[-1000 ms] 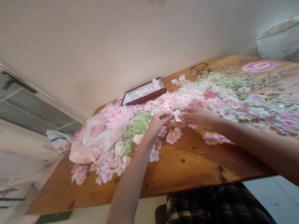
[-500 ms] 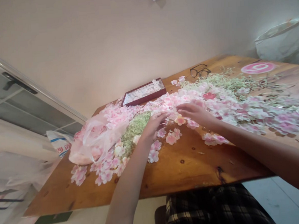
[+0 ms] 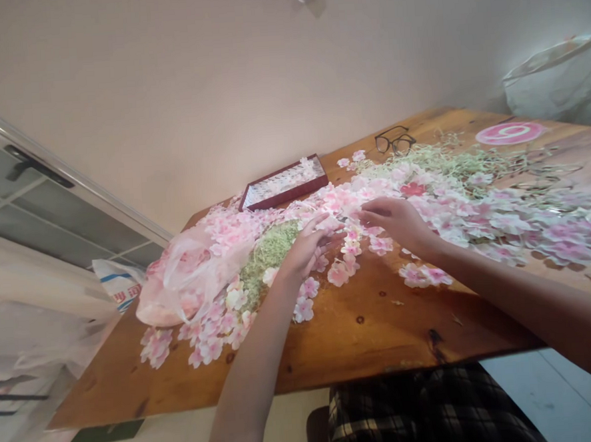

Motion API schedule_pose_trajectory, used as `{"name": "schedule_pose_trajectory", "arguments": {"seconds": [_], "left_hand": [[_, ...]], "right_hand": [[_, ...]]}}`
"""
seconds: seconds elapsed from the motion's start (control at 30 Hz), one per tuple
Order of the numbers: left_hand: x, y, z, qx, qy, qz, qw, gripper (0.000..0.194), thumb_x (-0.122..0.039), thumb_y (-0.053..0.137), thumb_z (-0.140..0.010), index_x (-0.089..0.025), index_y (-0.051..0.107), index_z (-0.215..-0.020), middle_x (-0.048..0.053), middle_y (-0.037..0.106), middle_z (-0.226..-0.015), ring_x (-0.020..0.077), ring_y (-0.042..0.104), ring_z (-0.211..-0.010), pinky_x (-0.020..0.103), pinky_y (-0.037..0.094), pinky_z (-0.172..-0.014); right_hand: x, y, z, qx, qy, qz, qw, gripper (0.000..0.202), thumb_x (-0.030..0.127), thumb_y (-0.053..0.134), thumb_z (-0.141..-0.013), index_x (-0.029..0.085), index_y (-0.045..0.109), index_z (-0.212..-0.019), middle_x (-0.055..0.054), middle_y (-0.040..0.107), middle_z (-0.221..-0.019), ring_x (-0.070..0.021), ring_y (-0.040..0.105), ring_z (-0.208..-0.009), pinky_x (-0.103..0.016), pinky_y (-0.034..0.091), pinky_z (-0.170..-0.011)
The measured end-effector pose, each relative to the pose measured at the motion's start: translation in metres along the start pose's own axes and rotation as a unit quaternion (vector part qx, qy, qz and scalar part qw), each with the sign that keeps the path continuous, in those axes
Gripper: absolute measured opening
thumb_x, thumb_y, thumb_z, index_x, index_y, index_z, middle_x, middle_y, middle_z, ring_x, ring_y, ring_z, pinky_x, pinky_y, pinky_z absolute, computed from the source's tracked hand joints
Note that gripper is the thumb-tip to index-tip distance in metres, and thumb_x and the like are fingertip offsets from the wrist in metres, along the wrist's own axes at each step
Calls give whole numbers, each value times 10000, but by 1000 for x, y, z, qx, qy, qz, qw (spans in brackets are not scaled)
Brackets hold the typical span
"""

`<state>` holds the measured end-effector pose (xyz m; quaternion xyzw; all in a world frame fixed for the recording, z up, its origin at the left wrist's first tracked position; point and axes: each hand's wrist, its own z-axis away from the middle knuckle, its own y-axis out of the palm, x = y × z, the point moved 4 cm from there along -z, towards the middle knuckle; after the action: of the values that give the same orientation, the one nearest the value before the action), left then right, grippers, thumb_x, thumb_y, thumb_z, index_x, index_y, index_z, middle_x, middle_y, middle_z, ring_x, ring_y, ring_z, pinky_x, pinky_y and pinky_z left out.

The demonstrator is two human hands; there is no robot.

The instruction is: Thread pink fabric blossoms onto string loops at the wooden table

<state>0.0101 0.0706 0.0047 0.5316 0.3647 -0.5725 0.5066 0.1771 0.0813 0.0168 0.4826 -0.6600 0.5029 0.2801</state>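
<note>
Loose pink and white artificial flowers point(image 3: 339, 272) lie in a heap on the wooden table point(image 3: 363, 340). My left hand point(image 3: 310, 247) reaches over the middle of the heap, its fingers bent and close together; whatever is between them is too small to make out. Facing it, my right hand point(image 3: 393, 222) has its thumb and fingers pinched at a small pale pink blossom point(image 3: 352, 234). The fingertips are a short gap apart. Beside my left wrist sits a tangle of pale green artificial stems point(image 3: 272, 246).
A dark red tray point(image 3: 283, 188) with small white pieces stands by the wall. A clear plastic bag of pink petals point(image 3: 178, 275) lies left. Eyeglasses point(image 3: 395, 141), more green stems point(image 3: 432, 162) and a pink round sticker point(image 3: 510, 133) are at the back right.
My right hand has moved slightly right and its fingers are more curled. My left fingers have shifted a little to the right. A small blossom now shows between the hands.
</note>
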Motion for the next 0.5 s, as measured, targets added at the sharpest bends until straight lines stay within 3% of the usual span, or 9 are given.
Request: {"name": "schedule_pose_trajectory", "arguments": {"seconds": [0.23,0.37,0.5], "left_hand": [[-2,-3,-3,-52,56,-72,994,323,-327,545,-695,-190,440,-968,61,601,-896,139,598,-752,330,438,-776],[-10,2,0,-48,108,-130,984,237,-374,547,-673,-163,500,-769,43,580,-887,137,561,-824,309,421,-796],[-15,8,4,-39,136,-196,970,231,-374,569,-650,-157,544,-725,50,561,-978,150,522,-906,287,375,-835]], "right_hand": [[-6,2,-1,5,15,-2,1000,225,364,516,-717,161,569,-635,-30,563,-619,-131,511,-576,-247,390,-516],[-13,11,-3,60,33,-106,992,253,398,535,-695,153,571,-643,-34,563,-665,-135,536,-631,-255,443,-568],[-8,19,2,122,76,-195,970,204,363,557,-680,161,574,-663,-37,576,-716,-136,552,-680,-270,467,-649]]}}
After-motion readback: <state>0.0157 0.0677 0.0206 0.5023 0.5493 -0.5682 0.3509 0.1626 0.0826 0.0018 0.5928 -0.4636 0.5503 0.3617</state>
